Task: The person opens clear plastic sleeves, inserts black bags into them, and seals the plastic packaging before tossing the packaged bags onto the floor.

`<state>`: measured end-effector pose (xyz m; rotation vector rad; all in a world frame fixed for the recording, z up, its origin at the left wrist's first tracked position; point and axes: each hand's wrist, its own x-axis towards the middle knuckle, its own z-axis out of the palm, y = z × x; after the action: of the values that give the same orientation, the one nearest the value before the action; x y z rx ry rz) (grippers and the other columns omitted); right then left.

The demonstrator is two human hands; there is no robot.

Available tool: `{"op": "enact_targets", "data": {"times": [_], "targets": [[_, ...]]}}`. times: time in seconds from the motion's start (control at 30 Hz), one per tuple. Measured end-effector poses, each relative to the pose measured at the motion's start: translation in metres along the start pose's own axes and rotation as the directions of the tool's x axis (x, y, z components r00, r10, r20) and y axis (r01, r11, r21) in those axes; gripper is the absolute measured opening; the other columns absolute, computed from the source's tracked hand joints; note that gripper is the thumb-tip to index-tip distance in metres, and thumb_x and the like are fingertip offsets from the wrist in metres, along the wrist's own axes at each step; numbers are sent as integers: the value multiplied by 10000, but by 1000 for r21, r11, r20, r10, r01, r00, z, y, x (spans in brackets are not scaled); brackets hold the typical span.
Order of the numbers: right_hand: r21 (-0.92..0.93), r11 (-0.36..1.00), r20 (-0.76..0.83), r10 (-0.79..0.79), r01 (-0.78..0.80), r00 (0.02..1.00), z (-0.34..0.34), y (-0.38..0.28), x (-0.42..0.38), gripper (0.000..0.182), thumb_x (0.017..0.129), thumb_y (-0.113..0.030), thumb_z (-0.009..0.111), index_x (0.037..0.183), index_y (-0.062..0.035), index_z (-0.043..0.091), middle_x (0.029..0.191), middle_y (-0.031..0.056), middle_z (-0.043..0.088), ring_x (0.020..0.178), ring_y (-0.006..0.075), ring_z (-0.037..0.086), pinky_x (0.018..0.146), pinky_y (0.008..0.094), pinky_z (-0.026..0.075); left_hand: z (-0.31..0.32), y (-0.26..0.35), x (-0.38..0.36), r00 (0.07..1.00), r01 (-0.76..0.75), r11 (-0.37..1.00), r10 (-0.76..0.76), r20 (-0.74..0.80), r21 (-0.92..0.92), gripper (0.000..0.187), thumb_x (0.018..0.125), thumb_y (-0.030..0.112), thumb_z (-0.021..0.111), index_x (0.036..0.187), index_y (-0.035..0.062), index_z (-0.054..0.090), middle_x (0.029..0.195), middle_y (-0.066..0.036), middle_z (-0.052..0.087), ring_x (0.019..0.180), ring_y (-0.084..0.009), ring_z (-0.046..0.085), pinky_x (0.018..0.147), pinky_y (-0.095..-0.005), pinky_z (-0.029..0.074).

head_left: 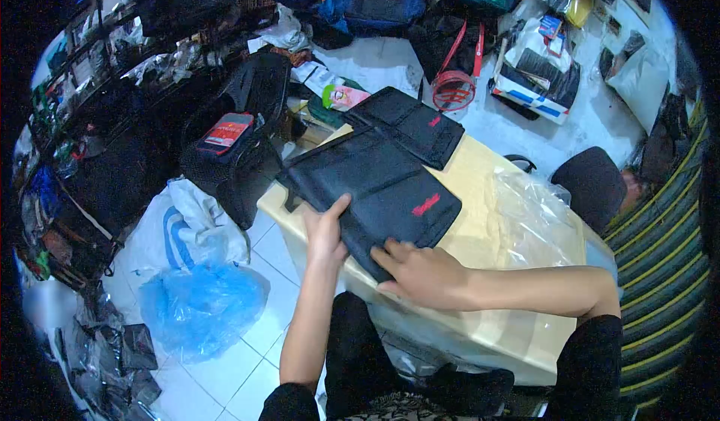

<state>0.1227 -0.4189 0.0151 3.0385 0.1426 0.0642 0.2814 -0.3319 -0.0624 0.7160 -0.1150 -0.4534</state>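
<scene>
A flat black case (pixel 375 184) with red lettering at its right end lies tilted over the pale yellow table (pixel 472 196). My left hand (pixel 324 230) grips its left edge, thumb on top and the other fingers underneath. At the near right corner, my right hand (pixel 420 271) is closed on the case's edge with bent fingers; its thumb is partly hidden. A second flat black case (pixel 420 124), also with a red mark, lies just beyond and is partly covered by the first.
Clear plastic wrap (pixel 536 218) lies on the table's right side. A blue plastic bag (pixel 202 308) and a white sack (pixel 187 226) rest on the tiled floor at left. A phone (pixel 225 132) sits on a black chair. Backpacks (pixel 382 4) stand at the back.
</scene>
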Motion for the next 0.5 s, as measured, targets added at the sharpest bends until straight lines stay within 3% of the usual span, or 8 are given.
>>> {"op": "enact_targets", "data": {"times": [0.07,0.1,0.2,0.27,0.3,0.4,0.47,0.5], "targets": [[230,964,287,63,-133,956,-52,-14,2,481,848,-390,572,1196,-60,525,1001,281,615,909,363,643,629,472,538,-29,23,-40,996,-77,993,81,-43,84,594,743,15,691,1268,21,411,1147,-137,576,1005,-305,589,868,-449,495],[311,936,128,134,-168,983,-49,-5,4,457,834,-426,600,1175,-125,552,933,253,638,907,363,640,686,476,533,-50,36,-58,996,-48,997,52,-66,66,630,736,-21,680,1289,19,382,1180,-155,556,1023,-315,586,865,-446,503],[460,863,-140,305,-211,942,-17,34,12,783,762,-463,705,1315,13,422,1170,222,570,1088,267,579,869,347,478,-127,58,-113,994,3,1000,-1,-109,26,697,703,-41,686,1316,7,356,1202,-176,543,1030,-339,592,878,-451,506],[789,351,434,264,-505,862,-3,28,16,975,703,-458,766,1380,66,300,1286,192,486,1237,238,442,972,320,396,-165,61,-144,998,-66,998,66,-4,16,696,675,1,721,1290,-25,395,1186,-176,556,1044,-336,589,898,-447,499],[820,149,526,186,-553,830,3,14,11,1004,684,-386,806,1421,24,259,1288,129,487,1241,193,418,991,309,372,-175,62,-158,995,-87,996,87,46,1,674,650,42,749,1245,-44,445,1158,-172,574,1036,-328,596,887,-435,505],[982,55,189,-267,-181,945,-3,-25,2,986,730,-327,794,1437,7,193,1406,177,369,1250,242,421,1020,357,374,-206,58,-187,979,-204,977,205,-15,66,679,630,75,775,1222,-51,466,1122,-168,593,1018,-320,608,877,-418,511],[924,164,377,-232,-345,897,-22,-37,-15,867,709,-271,809,1379,-1,330,1331,153,474,1234,225,439,1036,345,363,-200,72,-193,985,-170,979,172,-6,110,739,589,101,815,1224,-34,462,1112,-156,602,999,-300,616,866,-403,513],[951,270,192,-143,-149,971,-18,-45,-27,815,705,-258,808,1339,18,376,1265,159,529,1181,224,492,1009,342,390,-193,78,-196,986,-157,976,162,-24,153,746,584,103,823,1222,-32,461,1114,-154,603,998,-296,616,865,-402,513]]}}
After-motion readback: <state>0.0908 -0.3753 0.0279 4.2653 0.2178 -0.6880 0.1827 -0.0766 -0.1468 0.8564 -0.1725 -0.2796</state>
